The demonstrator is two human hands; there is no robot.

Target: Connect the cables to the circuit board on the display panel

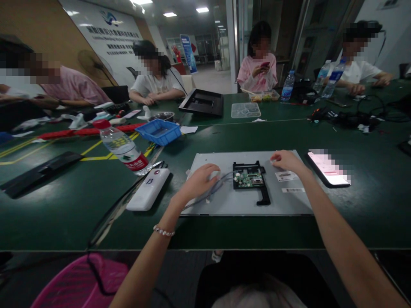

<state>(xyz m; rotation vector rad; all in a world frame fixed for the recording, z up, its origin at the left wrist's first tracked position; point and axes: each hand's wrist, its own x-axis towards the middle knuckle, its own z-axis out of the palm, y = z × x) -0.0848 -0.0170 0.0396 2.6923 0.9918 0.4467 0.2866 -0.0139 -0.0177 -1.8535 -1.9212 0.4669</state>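
Observation:
A grey metal-backed display panel [218, 159] lies flat in front of me on the green table. Near its middle sits a green circuit board [248, 180] in a black plastic bracket [263, 196]. Thin grey cables [221, 185] run from the board's left side across the panel. My left hand [201, 182] is over the panel's left part by these cables, its fingers apart and curved. At the panel's upper right, my right hand [288, 161] has its thumb and fingertips drawn together above a white label [285, 176]. Whatever is between those fingertips is too small to make out.
On the left are a white power bank [149, 190], a tilted water bottle [123, 147], a blue basket [159, 132] and a black plastic strip [41, 173]. A lit phone [328, 168] lies right of the panel. Several people sit across the table, near a black frame [202, 102].

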